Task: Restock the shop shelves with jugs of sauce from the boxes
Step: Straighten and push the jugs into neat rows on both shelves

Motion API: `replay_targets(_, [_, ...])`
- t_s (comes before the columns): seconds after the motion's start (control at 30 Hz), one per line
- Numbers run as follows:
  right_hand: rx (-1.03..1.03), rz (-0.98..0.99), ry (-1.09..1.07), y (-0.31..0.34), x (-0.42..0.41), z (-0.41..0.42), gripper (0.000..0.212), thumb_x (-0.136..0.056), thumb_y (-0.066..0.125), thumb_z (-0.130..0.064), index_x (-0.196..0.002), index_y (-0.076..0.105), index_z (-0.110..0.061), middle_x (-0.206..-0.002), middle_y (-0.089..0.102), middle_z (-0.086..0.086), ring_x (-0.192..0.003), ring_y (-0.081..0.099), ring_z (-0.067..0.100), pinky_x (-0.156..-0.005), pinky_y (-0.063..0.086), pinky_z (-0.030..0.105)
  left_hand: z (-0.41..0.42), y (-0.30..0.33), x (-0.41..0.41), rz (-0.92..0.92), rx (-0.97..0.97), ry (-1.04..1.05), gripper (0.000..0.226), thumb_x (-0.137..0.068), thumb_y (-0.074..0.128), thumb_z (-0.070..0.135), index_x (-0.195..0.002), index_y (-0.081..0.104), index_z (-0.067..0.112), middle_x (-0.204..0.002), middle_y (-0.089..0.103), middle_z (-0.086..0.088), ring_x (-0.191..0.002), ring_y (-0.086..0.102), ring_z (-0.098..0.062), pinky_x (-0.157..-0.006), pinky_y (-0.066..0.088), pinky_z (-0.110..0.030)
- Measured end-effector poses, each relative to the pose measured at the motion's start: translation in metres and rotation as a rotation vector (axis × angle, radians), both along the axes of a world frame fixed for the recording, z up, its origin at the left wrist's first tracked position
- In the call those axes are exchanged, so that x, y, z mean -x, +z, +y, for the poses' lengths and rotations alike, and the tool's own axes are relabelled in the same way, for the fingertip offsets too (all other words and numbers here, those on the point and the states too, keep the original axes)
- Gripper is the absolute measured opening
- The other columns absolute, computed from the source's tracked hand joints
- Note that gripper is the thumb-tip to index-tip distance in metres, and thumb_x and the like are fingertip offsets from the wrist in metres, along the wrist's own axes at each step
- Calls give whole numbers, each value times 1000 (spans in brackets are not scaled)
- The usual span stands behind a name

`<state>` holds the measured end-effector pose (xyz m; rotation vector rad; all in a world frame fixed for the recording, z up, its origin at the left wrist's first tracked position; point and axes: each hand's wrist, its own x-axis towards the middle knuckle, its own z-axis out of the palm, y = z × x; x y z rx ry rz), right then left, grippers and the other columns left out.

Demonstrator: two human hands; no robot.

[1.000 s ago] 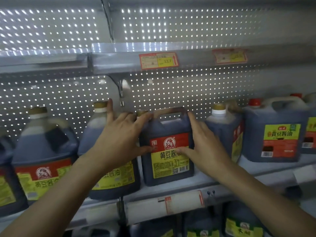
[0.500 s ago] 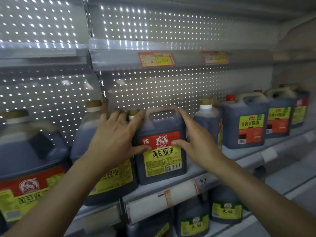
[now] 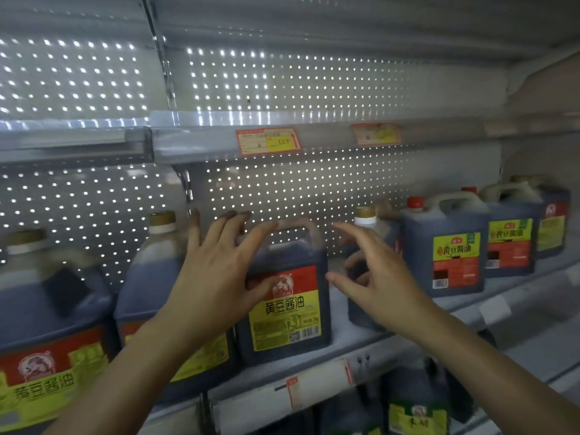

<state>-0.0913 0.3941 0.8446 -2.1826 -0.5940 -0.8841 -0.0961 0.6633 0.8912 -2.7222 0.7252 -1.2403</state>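
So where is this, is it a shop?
Most likely yes, a grocery shop aisle. Jugs of dark sauce stand in rows on a metal shelf, and a price tag reading 13.7 is clipped to the shelf edge above.

— What stands where on the shelf (image 3: 361, 350)?
— The middle jug (image 3: 288, 296) stands upright near its front edge, a round jug (image 3: 150, 277) left, a rotated jug (image 3: 367, 255) right, square jugs (image 3: 455, 246) farther right.
— Below?
— More jugs (image 3: 414, 409).
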Motion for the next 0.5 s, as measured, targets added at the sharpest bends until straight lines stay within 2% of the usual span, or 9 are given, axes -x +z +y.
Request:
replay_targets(0.1, [-19, -155, -88, 14, 1, -43, 51, -88, 76, -34, -135, 53, -36, -116, 52, -20, -88, 61, 6, -73, 55, 37, -38, 4, 0, -70, 37, -88, 72, -82, 68, 51, -146, 41, 31, -143, 51, -7, -134, 47, -30, -112, 31, -62])
replay_targets(0.17, [-8, -208, -130, 21, -6, -75, 49, -86, 77, -35, -130, 56, -34, -116, 55, -14, -89, 61, 6, -74, 55, 39, -71, 5, -3, -91, 81, -146, 72, -81, 72, 46, -145, 46, 26, -138, 53, -5, -126, 49, -27, -108, 40, -56])
replay_targets(0.23, [28, -148, -120, 26, -18, -105, 60, -83, 79, -40, -136, 52, -34, -126, 53, -11, -106, 58, 7, -86, 55, 39, -108, 2, -8, -73, 98, -161, 74, -80, 74, 47, -145, 46, 25, -135, 54, -4, -121, 48, -24, -105, 45, -48])
replay_targets(0.3, [92, -43, -50, 30, -33, -129, 78, -80, 82, -43, -146, 42, -36, -138, 45, -12, -123, 48, 3, -98, 52, 36, -143, -2, -15, -17, 72, -149, 80, -80, 71, 54, -149, 37, 30, -136, 51, -4, -121, 50, -26, -103, 44, -45])
replay_targets(0.37, [175, 54, 6, 34, -49, -146, 93, -79, 84, -44, -153, 28, -41, -148, 36, -14, -130, 39, -1, -106, 47, 31, -173, -4, -23, 30, 62, -81, 91, -78, 68, 64, -153, 23, 41, -141, 45, -5, -123, 50, -29, -102, 44, -50])
replay_targets(0.43, [259, 135, 48, 38, -65, -153, 105, -80, 84, -44, -157, 15, -42, -156, 29, -14, -135, 35, 1, -110, 42, 28, -193, -5, -30, 46, 82, -11, 98, -75, 70, 69, -154, 18, 45, -146, 40, -6, -127, 48, -29, -104, 41, -48])
replay_targets(0.5, [317, 171, 85, 41, -80, -155, 110, -79, 85, -46, -158, 8, -42, -159, 29, -8, -140, 39, 11, -113, 42, 35, -206, -5, -36, 115, 136, -4, 101, -74, 73, 66, -155, 15, 47, -149, 34, -5, -128, 46, -28, -106, 41, -42])
